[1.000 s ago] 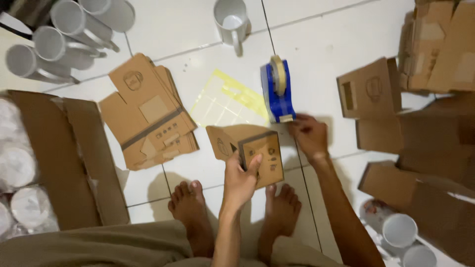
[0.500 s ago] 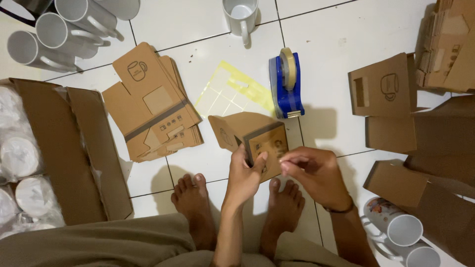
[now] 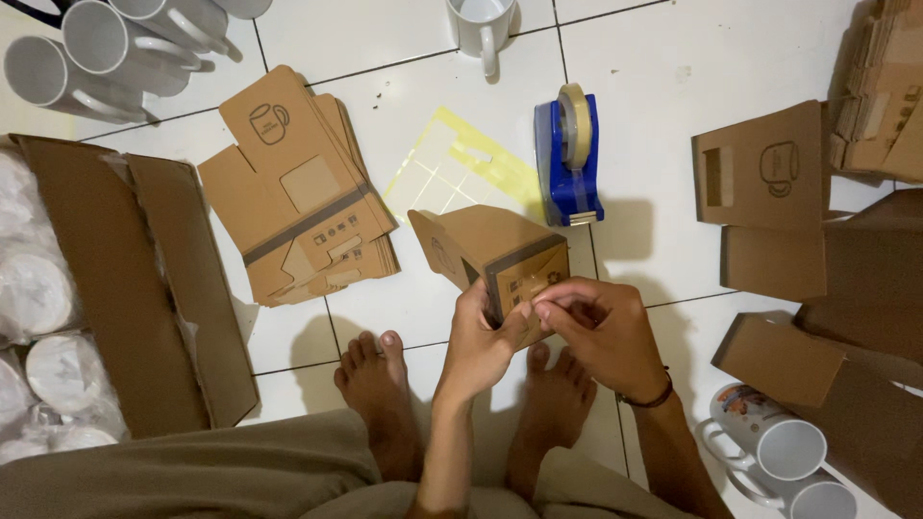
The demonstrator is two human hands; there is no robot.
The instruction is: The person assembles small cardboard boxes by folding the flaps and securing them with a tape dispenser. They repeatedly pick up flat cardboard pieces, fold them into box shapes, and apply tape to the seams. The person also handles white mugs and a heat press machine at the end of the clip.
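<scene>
A: What are the hands doing?

B: Both meet on the small folded cardboard box (image 3: 495,258), which sits just below the middle of the view, above the bare feet (image 3: 380,384). The left hand (image 3: 481,341) grasps the box's near end from about seven o'clock, fingers wrapped on its edge. The right hand (image 3: 601,327) comes in from four o'clock, thumb and fingertips pinched together against that same end; whether they nip a bit of tape or only the flap is too small to tell.

A: And around the box?

B: At one o'clock from it, just beside, stands a blue tape dispenser (image 3: 569,159) with a pale roll. At twelve o'clock lies a yellow-edged sticker sheet (image 3: 452,163) flat on the white tiled floor (image 3: 673,58). At ten o'clock is a stack of flat box blanks (image 3: 298,192), each with a mug outline printed on it.

A: Farther out?

B: A white mug (image 3: 481,24) at twelve o'clock near the top edge, a cluster of white mugs (image 3: 106,48) lying on their sides at ten o'clock, an open carton (image 3: 125,279) with wrapped mugs at nine o'clock, folded boxes (image 3: 764,178) at three o'clock, and two more mugs (image 3: 774,447) at five o'clock beside the right wrist.
</scene>
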